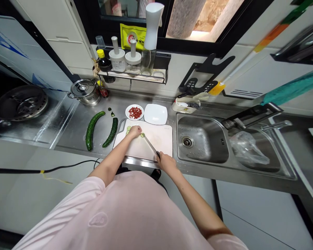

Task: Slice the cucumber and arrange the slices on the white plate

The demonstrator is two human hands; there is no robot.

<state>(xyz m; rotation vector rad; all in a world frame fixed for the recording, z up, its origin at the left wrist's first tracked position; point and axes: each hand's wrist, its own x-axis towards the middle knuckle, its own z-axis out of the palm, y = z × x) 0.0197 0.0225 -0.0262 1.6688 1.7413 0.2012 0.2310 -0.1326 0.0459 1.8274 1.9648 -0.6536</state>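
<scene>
My right hand [167, 163] is wrapped round the black handle of a kitchen knife [151, 145], its blade slanting up and left over the white cutting board [156, 133]. At the blade's tip is a round cucumber slice [142, 135]. Just left of it, my left hand [135, 131] is closed with the fingers curled; whatever they hold is hidden. More cucumber slices [128, 128] lie on the board behind that hand. Left of the board rest a shorter cucumber [111, 132] with its end cut off and a whole, longer cucumber [93, 130].
Behind the board stand a plate of chopped red pieces [135, 112] and a white square plate [155, 114]. A lidded steel pot [85, 92] is at the back left, a wok [19, 103] farther left. The sink [202, 139] adjoins on the right. A condiment shelf [133, 77] overhangs the counter.
</scene>
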